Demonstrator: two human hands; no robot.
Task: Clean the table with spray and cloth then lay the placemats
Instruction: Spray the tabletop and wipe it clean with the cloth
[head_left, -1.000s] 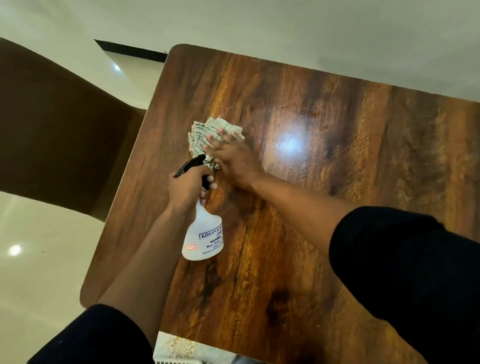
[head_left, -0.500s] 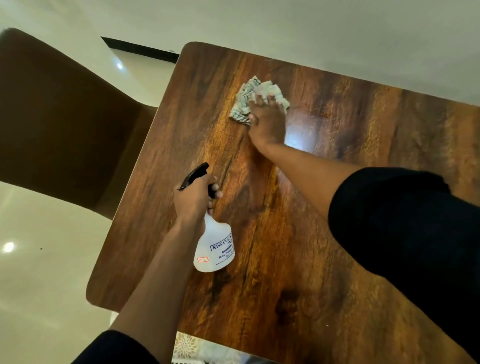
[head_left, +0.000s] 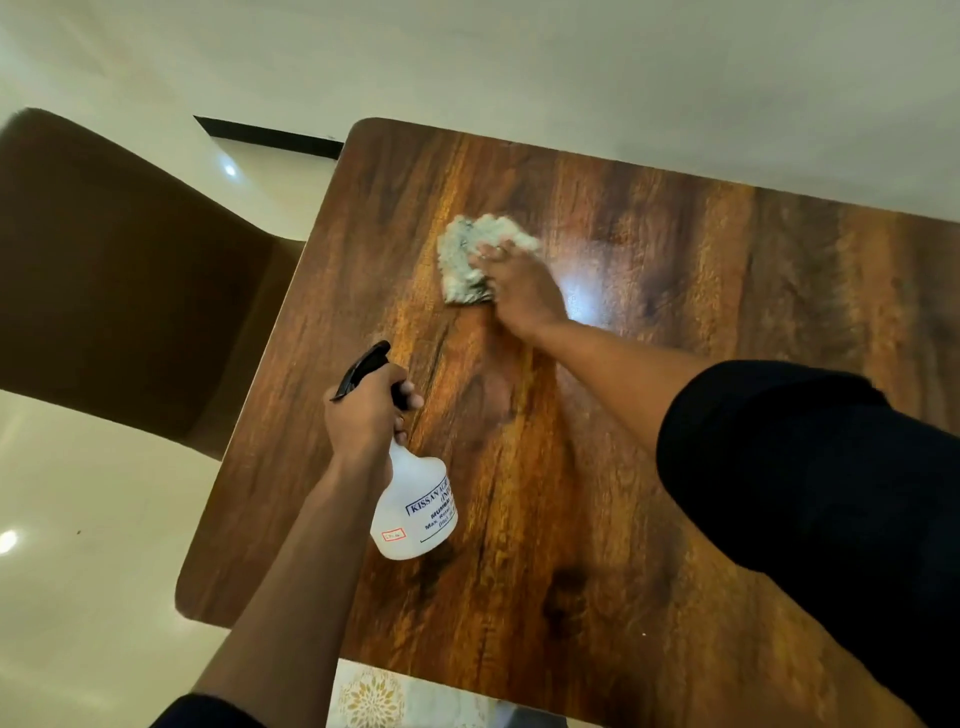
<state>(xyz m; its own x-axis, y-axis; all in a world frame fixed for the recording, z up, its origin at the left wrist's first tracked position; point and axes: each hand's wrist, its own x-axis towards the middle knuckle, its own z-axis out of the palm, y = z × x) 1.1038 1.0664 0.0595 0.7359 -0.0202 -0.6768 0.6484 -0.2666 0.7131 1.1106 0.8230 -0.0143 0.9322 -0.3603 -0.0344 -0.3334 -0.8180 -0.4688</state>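
A person's right hand (head_left: 522, 291) presses a crumpled pale cloth (head_left: 470, 254) flat against the glossy wooden worktop (head_left: 649, 493), fingers spread over it, towards the far left corner. Nearer than the cloth, the left hand (head_left: 363, 415) grips the neck of a white spray bottle (head_left: 413, 512), fingers curled round its black trigger head. A brown chair (head_left: 119, 275) stands left of the worktop.
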